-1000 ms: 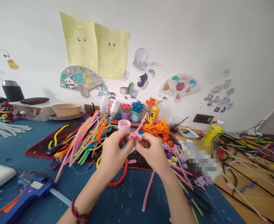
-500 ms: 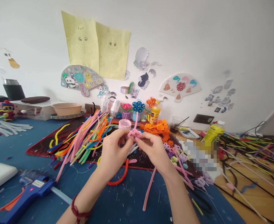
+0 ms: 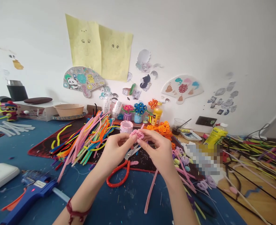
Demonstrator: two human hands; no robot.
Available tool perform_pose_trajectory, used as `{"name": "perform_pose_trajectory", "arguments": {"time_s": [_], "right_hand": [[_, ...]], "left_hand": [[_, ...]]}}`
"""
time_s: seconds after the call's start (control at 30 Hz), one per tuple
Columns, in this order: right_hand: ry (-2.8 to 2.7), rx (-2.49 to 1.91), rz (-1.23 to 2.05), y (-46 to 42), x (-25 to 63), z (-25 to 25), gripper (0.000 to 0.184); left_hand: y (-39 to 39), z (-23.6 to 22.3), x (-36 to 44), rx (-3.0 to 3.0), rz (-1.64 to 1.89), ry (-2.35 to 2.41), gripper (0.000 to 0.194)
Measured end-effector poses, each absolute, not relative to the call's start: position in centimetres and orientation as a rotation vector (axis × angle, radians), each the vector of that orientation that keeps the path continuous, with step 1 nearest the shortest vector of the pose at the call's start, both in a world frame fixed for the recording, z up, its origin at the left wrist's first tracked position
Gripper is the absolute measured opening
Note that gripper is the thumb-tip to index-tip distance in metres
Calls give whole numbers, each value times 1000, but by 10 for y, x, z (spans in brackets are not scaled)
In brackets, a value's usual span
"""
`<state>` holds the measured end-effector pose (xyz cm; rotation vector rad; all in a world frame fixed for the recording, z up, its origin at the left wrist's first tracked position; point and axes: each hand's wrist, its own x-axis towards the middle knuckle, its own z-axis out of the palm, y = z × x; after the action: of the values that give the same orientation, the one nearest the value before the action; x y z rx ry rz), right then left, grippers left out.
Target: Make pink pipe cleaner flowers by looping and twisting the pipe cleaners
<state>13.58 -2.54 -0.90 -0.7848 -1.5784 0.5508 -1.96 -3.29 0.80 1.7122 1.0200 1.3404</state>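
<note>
"Where do you have the pink looped piece (image 3: 137, 135)?"

"Raised above the counter (image 3: 133, 206). My left hand (image 3: 115, 147) pinches its left side between thumb and fingers, and my right hand (image 3: 159, 148) pinches the other side the same way."

"Why both?"

"I'd judge the loops soft and small, so fingertips on two sides stop them springing apart. A pink stem end (image 3: 142, 126) pokes up just behind."

"Beneath?"

"The scissors (image 3: 128, 170), red handle toward me, probably laid so for quick reach. The pink pot (image 3: 125, 128) stands just beyond my fingers."

"Farther out?"

"To the left, fuzzy sticks (image 3: 81, 137) lie fanned on the dark mat (image 3: 47, 142), likely so single ones pull free. The glue gun (image 3: 34, 195) rests near my left wrist, its red light showing. Orange loops (image 3: 163, 128) are heaped on the right."

"And the room?"

"The counter is blue-topped and sprinkled with scraps; a wooden surface (image 3: 262, 206) adjoins it on the right. Behind, a white wall (image 3: 222, 37) carries yellow papers (image 3: 115, 62), painted fans (image 3: 182, 87) and cut-outs (image 3: 145, 82)."
</note>
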Motion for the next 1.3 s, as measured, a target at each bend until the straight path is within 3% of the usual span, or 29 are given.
{"name": "perform_pose_trajectory", "arguments": {"time_s": [0.1, 0.2, 0.3, 0.47, 0.87, 1.03, 1.3], "right_hand": [[-1451, -756, 695, -26, 138, -8, 25], [-1396, -732, 770, -28, 140, -5, 24], [-1436, -720, 785, -30, 141, -3, 25], [-1528, -620, 814, -30, 139, -5, 30], [-1441, -566, 640, -32, 131, -7, 34], [-1423, -581, 614, -33, 131, -6, 20], [-1492, -603, 557, -32, 132, -8, 16]], "left_hand": [[-34, 11, -26, 1858, 1308, 938, 38], [-32, 9, -32, 1987, 1404, 905, 21], [-30, 5, -34, 2073, 1598, 876, 35], [-33, 3, -33, 2291, 1758, 868, 21], [-33, -4, -28, 2076, 1821, 810, 26], [-30, -5, -26, 1990, 1816, 773, 26], [-33, -4, -26, 2028, 1818, 823, 18]]}}
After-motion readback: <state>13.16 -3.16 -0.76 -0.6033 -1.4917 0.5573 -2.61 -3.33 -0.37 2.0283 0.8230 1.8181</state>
